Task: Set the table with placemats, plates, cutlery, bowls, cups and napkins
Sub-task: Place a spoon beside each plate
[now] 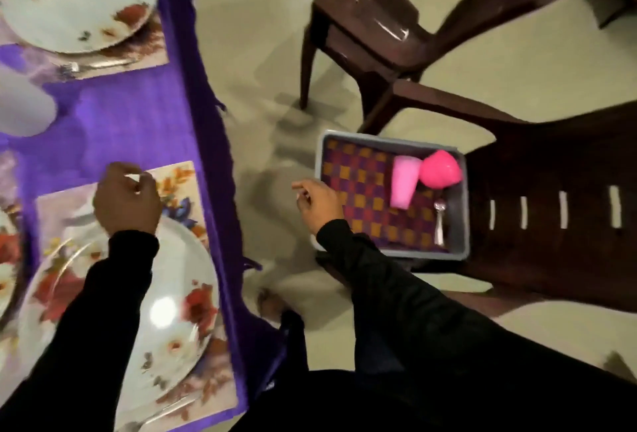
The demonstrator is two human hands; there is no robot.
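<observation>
Floor [262, 18]: pale glossy tiles, catching a bit of glare and showing soft shadows under the furniture.
Tablecloth [138, 121]: purple, covering the table on the left, its edge hanging down unevenly.
Far chair [389, 35]: dark brown plastic, shiny seat, sitting near the top of the view, a little apart from the table.
Near chair [568, 197]: same dark brown, slotted surface, taking up the right side.
Tray [463, 224]: grey, rectangular, resting on the near chair.
Checked cloth [362, 190]: purple, red and orange squares, lining the tray.
</observation>
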